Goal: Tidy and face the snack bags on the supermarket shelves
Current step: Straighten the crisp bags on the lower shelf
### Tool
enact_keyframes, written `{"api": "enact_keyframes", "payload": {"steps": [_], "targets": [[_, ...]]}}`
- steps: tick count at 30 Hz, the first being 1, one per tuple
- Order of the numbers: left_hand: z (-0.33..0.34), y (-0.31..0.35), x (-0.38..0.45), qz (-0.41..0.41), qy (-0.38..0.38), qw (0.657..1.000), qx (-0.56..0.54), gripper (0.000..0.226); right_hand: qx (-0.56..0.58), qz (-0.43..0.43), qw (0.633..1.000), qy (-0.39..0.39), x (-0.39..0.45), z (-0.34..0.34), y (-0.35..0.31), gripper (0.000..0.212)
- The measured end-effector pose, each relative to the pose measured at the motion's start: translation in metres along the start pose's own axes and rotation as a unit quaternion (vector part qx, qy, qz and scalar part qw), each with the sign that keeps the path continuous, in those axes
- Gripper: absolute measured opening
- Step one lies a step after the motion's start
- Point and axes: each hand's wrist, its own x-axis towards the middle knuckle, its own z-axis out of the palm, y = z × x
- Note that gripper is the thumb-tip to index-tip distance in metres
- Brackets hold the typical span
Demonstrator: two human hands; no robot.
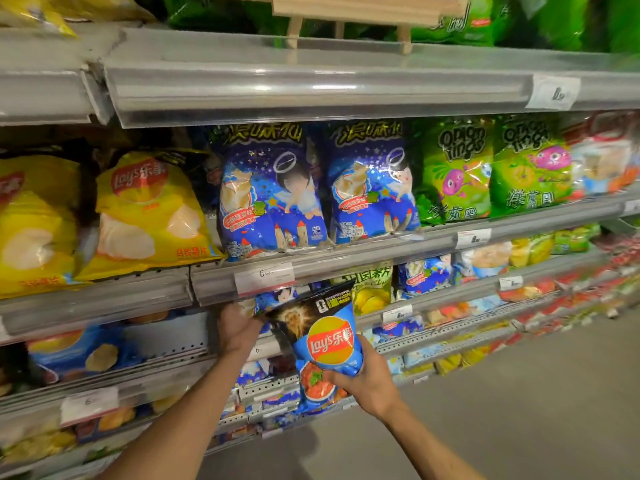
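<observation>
A blue Lay's bag (325, 337) with a black top is held in front of the lower shelves, its logo facing me. My right hand (370, 382) grips its lower edge from below and the right. My left hand (239, 327) holds the bag's upper left corner, just under the middle shelf's price rail (311, 268). On the middle shelf stand two yellow Lay's bags (149, 213), two dark blue bags with a cartoon angel (273, 188), and two green onion-ring bags (457, 171).
The upper shelf rail (311, 88) juts out overhead, with green bags and a wooden sign stand (349, 15) on it. Lower shelves (450, 341) carry several small bags running off to the right. The grey aisle floor (519, 410) lies at the lower right.
</observation>
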Motion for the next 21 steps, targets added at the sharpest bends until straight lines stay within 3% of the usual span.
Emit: {"api": "enact_keyframes", "payload": {"steps": [8, 13, 17, 19, 21], "targets": [[0.011, 0.004, -0.01, 0.031, -0.059, 0.996, -0.065, 0.047, 0.022, 0.02, 0.997, 0.071, -0.003, -0.015, 0.015, 0.061], [0.004, 0.009, -0.004, 0.015, -0.131, 0.989, -0.059, 0.041, 0.036, 0.032, 0.995, 0.085, -0.004, -0.006, 0.01, 0.058], [-0.014, 0.005, -0.004, 0.026, -0.192, 0.981, -0.013, 0.043, 0.034, 0.024, 0.996, 0.074, -0.005, 0.013, 0.001, 0.058], [-0.028, -0.003, -0.007, 0.049, -0.182, 0.981, 0.044, 0.048, 0.027, 0.012, 0.997, 0.068, -0.006, 0.027, -0.005, 0.056], [-0.048, -0.016, -0.007, 0.085, -0.146, 0.971, 0.17, 0.052, 0.022, 0.001, 0.998, 0.055, -0.008, 0.046, -0.013, 0.056]]}}
